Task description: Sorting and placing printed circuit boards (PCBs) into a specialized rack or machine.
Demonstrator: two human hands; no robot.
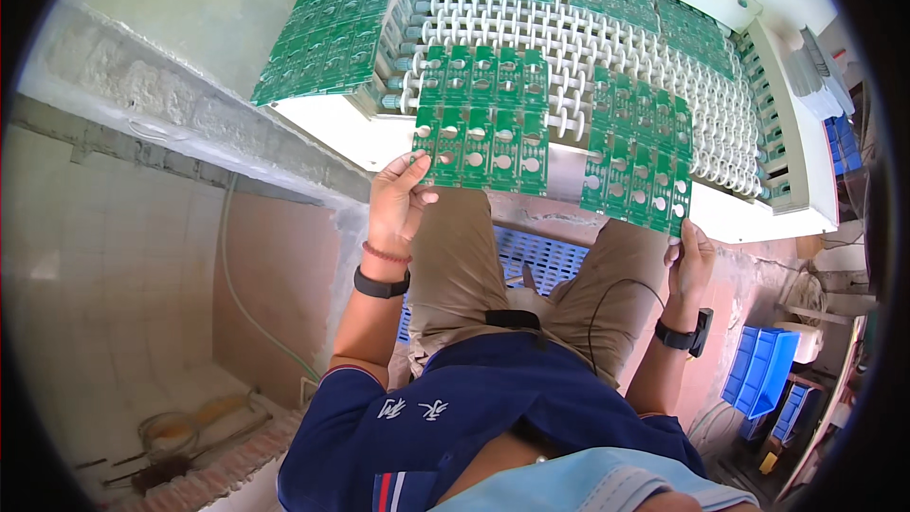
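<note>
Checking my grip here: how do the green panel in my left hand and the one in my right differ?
The left panel sits nearly square in the picture; the right panel slants, its near edge dropping rightward. The left hand grips the left panel near its lower left corner; the right hand grips the right panel at its lower right. Both are green, with rows of rounded pale shapes.

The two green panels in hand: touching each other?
Apart. The head view shows a clear gap between the left panel and the right panel, with white rollers visible through it.
</note>
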